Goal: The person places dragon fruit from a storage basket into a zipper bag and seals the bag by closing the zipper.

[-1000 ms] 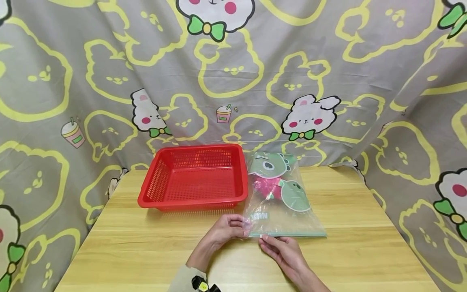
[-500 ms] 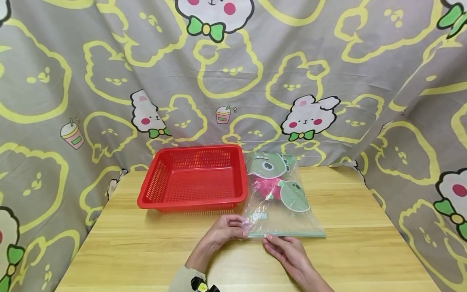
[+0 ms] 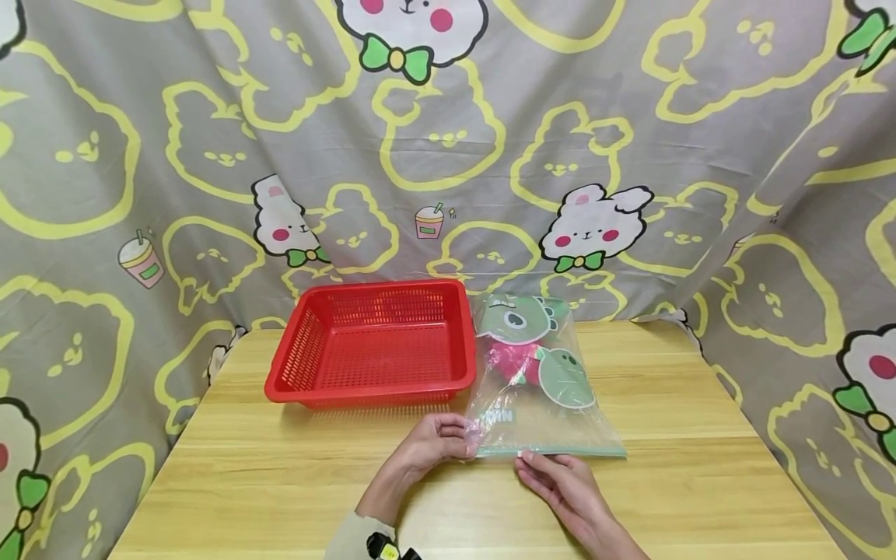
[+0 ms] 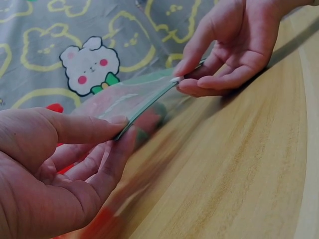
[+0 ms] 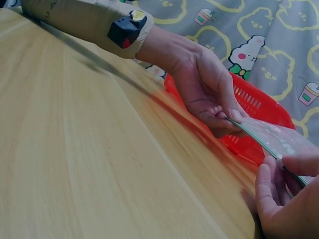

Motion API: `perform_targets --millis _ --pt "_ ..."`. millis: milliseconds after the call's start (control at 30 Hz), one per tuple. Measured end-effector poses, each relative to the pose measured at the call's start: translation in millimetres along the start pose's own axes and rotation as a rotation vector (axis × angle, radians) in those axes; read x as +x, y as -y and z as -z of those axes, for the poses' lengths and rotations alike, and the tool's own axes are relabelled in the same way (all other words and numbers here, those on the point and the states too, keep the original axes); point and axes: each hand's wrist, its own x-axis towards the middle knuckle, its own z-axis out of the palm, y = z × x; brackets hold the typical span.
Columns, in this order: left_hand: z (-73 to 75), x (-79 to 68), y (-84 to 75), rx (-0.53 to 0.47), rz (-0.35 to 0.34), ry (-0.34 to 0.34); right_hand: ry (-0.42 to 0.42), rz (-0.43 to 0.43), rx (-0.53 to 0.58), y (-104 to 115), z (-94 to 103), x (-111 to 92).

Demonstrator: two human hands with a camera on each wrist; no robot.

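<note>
A clear zip bag [image 3: 500,435] printed with green cartoon animals lies on the table, its green-edged opening toward me. Inside shows a pink-red thing [image 3: 509,359] with bits of green; its kind is unclear through the plastic. My left hand [image 3: 432,445] pinches the bag's near left corner between thumb and fingers. Along the same edge, my right hand [image 3: 568,494] pinches the small white slider [image 4: 177,79] between thumb and forefinger. The left wrist view shows the green zip strip [image 4: 149,103] stretched between both hands, raised off the table there.
A red perforated plastic basket [image 3: 371,393] stands left of the bag, close against its side, with nothing visible in it. The wooden table [image 3: 266,482] meets a cartoon-patterned curtain [image 3: 476,148] at the back and sides.
My right hand has slid a little to the right along the zip edge, with the white slider moving along. The left hand keeps its hold at the corner; bag and basket stay put.
</note>
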Motion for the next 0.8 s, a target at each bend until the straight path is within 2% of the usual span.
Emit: perform_targets --millis 267,633,800 --pt "1.0 -0.3 1.1 -0.012 -0.025 0.024 0.016 -0.012 0.002 5 7.1 -2" --pt "1.8 -0.4 0.2 -0.007 -0.012 0.012 0.036 -0.023 -0.004 11 15.3 -2" --pt "1.6 -0.8 -0.3 -0.002 -0.003 -0.001 0.02 -0.028 -0.016 13 17.9 -3"
